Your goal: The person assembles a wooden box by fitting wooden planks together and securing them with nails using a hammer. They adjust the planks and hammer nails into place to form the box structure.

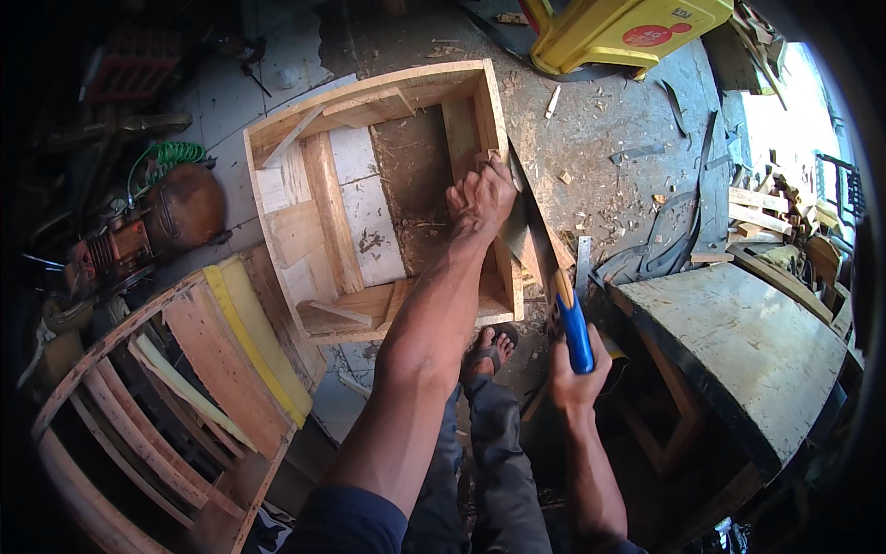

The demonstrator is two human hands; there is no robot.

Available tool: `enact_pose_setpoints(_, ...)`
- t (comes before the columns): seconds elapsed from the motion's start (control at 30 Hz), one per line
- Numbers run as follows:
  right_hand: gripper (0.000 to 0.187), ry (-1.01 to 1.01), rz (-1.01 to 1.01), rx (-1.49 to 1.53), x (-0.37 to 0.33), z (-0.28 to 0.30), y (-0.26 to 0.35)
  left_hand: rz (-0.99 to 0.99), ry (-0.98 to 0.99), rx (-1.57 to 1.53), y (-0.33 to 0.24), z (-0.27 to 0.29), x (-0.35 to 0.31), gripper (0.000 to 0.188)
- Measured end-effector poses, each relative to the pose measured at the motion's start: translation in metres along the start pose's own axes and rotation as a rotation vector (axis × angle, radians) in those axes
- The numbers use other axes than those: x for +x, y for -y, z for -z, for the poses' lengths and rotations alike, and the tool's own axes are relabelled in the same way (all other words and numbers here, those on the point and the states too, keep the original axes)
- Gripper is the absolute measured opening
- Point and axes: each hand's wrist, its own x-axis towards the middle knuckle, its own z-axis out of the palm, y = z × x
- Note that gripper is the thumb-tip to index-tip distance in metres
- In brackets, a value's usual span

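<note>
A rectangular wooden frame (325, 198), with slats across its inside, lies on the floor in front of me. My left hand (483, 198) is closed at the upper part of its right side, knuckles up, gripping the wood there. The fingertips are partly hidden. In my right hand (579, 369) is a hand saw (528, 208), held by its blue handle. Its dark blade slants up and left along the outside of the frame's right side, close beside my left hand. Whether the teeth touch the wood I cannot tell.
A yellow plastic stool (609, 42) is at the far right. An air compressor (185, 205) stands left. A curved wooden chair frame (175, 388) is near left, a worn tabletop (738, 342) near right. Black rubber strips (660, 235), wood chips and a scrap pile (775, 208) lie right.
</note>
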Motion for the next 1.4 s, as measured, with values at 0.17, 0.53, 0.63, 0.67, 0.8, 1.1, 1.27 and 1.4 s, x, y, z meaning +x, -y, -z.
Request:
enact_pose_setpoints(0.17, 0.008, 0.086, 0.018, -0.054, -0.019, 0.006, 0.004, 0.116, 0.098, -0.01, 0.012, -0.004, 0.005, 0.041)
enact_pose_setpoints(0.53, 0.013, 0.0, -0.009, -0.029, 0.02, -0.026, 0.011, 0.172, 0.318, -0.079, -0.002, 0.005, 0.016, 0.049)
enact_pose_setpoints(0.63, 0.01, 0.078, -0.054, -0.169, -0.12, 0.067, 0.01, 0.25, 0.628, -0.156, -0.012, 0.027, 0.034, 0.054)
enact_pose_setpoints(0.67, 0.024, 0.067, -0.061, -0.195, -0.156, 0.089, 0.015, 0.225, 0.673, -0.157, -0.011, 0.031, 0.033, 0.056)
enact_pose_setpoints(0.8, 0.009, -0.023, 0.002, -0.124, -0.064, 0.026, 0.003, 0.294, 0.818, -0.187, -0.016, 0.043, 0.043, 0.057)
enact_pose_setpoints(1.1, 0.013, 0.07, 0.061, -0.283, -0.164, 0.092, 0.012, 0.32, 0.729, -0.17, 0.0, 0.036, 0.037, 0.063)
enact_pose_setpoints(1.27, 0.018, -0.118, 0.108, -0.036, 0.007, -0.033, -0.016, 0.304, 0.775, -0.194, -0.015, 0.036, 0.045, 0.069)
enact_pose_setpoints(1.4, 0.01, -0.035, -0.034, -0.071, -0.057, 0.015, -0.002, 0.326, 0.874, -0.207, -0.023, 0.049, 0.054, 0.068)
